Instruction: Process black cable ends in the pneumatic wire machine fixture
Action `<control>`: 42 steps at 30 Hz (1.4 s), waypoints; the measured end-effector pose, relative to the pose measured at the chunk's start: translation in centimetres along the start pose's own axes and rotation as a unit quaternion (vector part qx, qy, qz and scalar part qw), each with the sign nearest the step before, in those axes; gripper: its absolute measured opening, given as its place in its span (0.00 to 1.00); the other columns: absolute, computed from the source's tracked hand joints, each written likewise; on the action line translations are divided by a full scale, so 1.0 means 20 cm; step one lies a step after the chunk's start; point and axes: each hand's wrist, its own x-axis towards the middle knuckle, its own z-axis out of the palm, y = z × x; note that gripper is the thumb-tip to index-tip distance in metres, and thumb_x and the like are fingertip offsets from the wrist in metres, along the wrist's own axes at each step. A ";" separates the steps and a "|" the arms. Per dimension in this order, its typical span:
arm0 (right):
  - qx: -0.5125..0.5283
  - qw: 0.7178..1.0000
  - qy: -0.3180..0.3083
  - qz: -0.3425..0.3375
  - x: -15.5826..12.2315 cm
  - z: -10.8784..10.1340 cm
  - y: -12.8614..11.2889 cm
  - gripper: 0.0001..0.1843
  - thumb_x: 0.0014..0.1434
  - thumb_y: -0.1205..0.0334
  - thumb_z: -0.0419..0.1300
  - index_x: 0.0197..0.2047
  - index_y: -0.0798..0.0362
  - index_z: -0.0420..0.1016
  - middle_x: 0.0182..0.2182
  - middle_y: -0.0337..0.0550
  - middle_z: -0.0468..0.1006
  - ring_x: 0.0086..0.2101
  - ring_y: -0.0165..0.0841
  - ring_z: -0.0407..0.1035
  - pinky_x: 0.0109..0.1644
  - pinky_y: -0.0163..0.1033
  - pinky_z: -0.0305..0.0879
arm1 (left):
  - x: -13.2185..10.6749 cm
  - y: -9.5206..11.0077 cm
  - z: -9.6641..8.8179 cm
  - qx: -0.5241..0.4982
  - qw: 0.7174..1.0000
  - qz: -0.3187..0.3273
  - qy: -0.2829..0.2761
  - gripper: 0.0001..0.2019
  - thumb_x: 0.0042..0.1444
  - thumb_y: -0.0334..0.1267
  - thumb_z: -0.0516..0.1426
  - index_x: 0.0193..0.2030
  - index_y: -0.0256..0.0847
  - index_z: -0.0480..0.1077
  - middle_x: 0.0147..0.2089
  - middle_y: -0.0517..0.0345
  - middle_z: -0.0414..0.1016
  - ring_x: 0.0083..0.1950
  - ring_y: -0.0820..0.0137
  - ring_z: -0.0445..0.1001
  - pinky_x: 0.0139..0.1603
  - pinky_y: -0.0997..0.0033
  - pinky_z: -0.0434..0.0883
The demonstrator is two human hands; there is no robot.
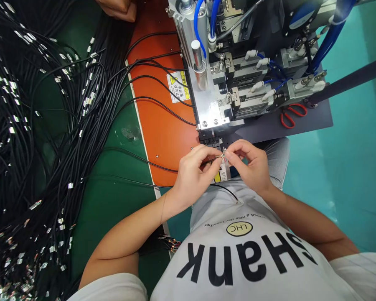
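My left hand (pixel 196 169) pinches a black cable (pixel 163 167) close to its stripped end. Thin coloured wires (pixel 224 158) fan out there between my fingertips. Thumb and forefinger of my right hand (pixel 249 163) close on those same wire ends, just beside my left fingertips. Both hands are at the front edge of a metal machine (pixel 207 113) with cylinders and clamps. A second black cable (pixel 225 189) runs beneath my left wrist, its bare tip lying against my shirt. Several more cables lead into the machine's left side.
Large bundles of black cables (pixel 94 100) with shiny ends cover the green table (pixel 122 200) at left. The machine stands on an orange base (pixel 163 142). Red-handled scissors (pixel 293 115) lie on a dark plate at right. Another person's hand (pixel 120 8) shows at the top. Blue hoses (pixel 327 44) hang at upper right.
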 end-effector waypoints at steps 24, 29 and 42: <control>0.123 0.979 0.021 0.162 0.20 0.04 0.25 0.13 0.55 0.52 0.69 0.32 0.52 0.77 0.26 0.36 0.76 0.26 0.27 0.66 0.31 0.35 0.65 | 0.14 -0.29 -0.09 0.249 0.952 0.180 0.004 0.16 0.65 0.32 0.50 0.53 0.47 0.75 0.40 0.53 0.69 0.44 0.67 0.73 0.42 0.68 0.73; 0.132 0.977 0.016 0.166 0.20 0.04 0.25 0.12 0.56 0.52 0.69 0.32 0.52 0.76 0.26 0.36 0.75 0.25 0.27 0.66 0.29 0.34 0.63 | 0.14 -0.29 -0.09 0.247 0.952 0.182 0.006 0.16 0.64 0.30 0.51 0.53 0.46 0.75 0.40 0.53 0.69 0.45 0.66 0.73 0.42 0.68 0.73; 0.140 0.978 0.021 0.150 0.19 0.05 0.26 0.12 0.57 0.54 0.68 0.33 0.52 0.73 0.26 0.35 0.72 0.25 0.25 0.63 0.29 0.34 0.61 | 0.15 -0.28 -0.09 0.288 0.938 0.193 -0.012 0.18 0.64 0.30 0.49 0.55 0.45 0.74 0.40 0.52 0.69 0.49 0.65 0.73 0.41 0.70 0.71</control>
